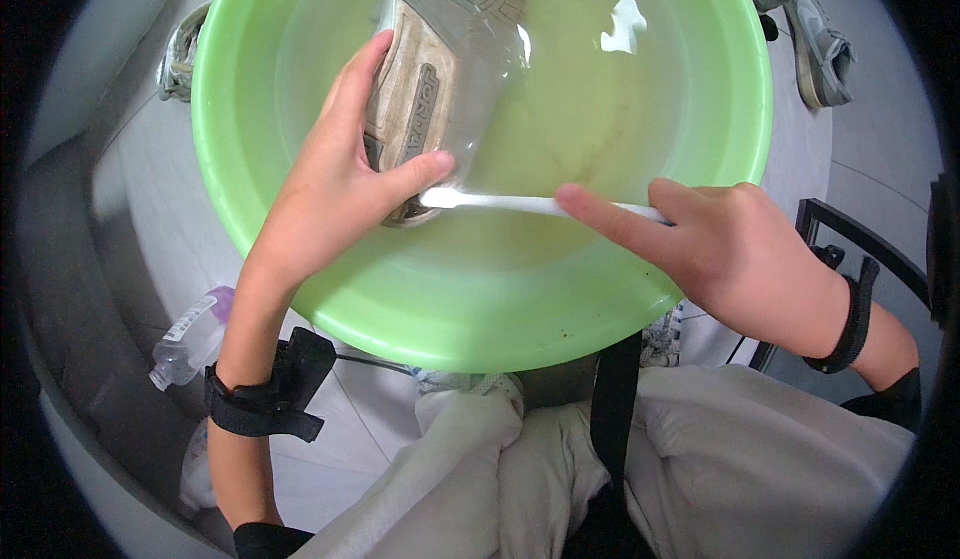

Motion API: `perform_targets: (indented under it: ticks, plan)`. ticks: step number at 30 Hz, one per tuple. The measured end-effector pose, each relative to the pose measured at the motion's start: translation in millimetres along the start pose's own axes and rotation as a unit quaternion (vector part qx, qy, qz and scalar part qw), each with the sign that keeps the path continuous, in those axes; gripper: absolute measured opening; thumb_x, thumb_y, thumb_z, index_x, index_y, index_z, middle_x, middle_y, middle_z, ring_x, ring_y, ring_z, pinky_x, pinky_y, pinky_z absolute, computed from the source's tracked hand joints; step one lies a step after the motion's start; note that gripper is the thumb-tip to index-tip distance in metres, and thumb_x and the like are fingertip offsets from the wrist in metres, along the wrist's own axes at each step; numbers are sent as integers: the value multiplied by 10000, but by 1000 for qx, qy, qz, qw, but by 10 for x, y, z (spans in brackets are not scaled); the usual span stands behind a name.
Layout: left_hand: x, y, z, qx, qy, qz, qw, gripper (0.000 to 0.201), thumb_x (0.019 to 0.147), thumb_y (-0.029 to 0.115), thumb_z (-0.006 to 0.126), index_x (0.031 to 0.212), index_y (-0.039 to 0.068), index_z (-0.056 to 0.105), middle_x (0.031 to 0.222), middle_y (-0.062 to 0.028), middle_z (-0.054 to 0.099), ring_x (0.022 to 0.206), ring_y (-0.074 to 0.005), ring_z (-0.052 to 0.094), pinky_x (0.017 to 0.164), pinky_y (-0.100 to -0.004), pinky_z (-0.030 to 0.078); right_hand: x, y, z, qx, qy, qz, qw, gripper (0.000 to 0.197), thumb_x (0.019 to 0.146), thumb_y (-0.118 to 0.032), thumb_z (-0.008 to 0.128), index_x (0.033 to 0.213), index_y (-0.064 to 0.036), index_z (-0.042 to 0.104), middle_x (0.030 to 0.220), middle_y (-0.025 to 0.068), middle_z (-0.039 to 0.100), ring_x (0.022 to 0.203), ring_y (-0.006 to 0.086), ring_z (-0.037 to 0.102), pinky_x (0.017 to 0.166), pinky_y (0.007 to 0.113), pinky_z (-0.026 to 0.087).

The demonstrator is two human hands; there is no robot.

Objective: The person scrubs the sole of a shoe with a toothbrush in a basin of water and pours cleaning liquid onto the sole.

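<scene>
My left hand [345,164] grips a shoe [415,84] by its sides, its sole turned up toward me. The sole is grey at the far end and dirty beige in the middle. My right hand [725,249] is closed around a white toothbrush [510,202], the index finger stretched along its handle. The brush head touches the near end of the sole, close to my left thumb; its bristles are hidden. Both hands are over a light green basin [230,129] holding cloudy yellowish water [600,119], where the shoe lies partly in the water.
A grey shoe [820,49] stands at the far right, with part of another beside it. Left of the basin is one more shoe [183,54]. A clear bottle with a purple part [190,334] lies near my left forearm. A black frame [870,234] stands at the right.
</scene>
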State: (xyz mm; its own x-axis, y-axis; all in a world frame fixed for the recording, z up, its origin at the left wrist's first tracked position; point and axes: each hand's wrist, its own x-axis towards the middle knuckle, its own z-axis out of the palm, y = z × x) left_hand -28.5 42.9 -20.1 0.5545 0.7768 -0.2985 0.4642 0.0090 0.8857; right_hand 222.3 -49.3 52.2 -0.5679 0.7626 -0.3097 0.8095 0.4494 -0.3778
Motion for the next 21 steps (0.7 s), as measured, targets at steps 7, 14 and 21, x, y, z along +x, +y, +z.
perform_targets:
  ticks: [7,14,21]
  plan:
    - [-9,12,1,-9,-1,-1,1000,868,718,124,722,1403,33,195,1356,-162,347,1243,-224,364,1041,-320,274,90,59,97,-68,34,-10,997,617,733,-79,602,1324,-171,448,614,55,372,495,165,449,462,296,401]
    - [-19,-6,73,33,23,26,999,850,718,86,709,1401,32,205,1365,-166,342,1257,-221,348,1048,-322,265,91,132,0,205,-75,46,975,498,811,-45,550,1297,-110,460,649,151,550,515,250,539,496,341,428]
    - [-2,39,4,-40,4,-12,999,857,712,112,719,1398,25,213,1367,-163,344,1261,-228,345,1054,-323,252,83,44,84,-36,20,9,999,570,756,-79,572,1311,-151,466,600,59,417,483,176,477,465,309,409]
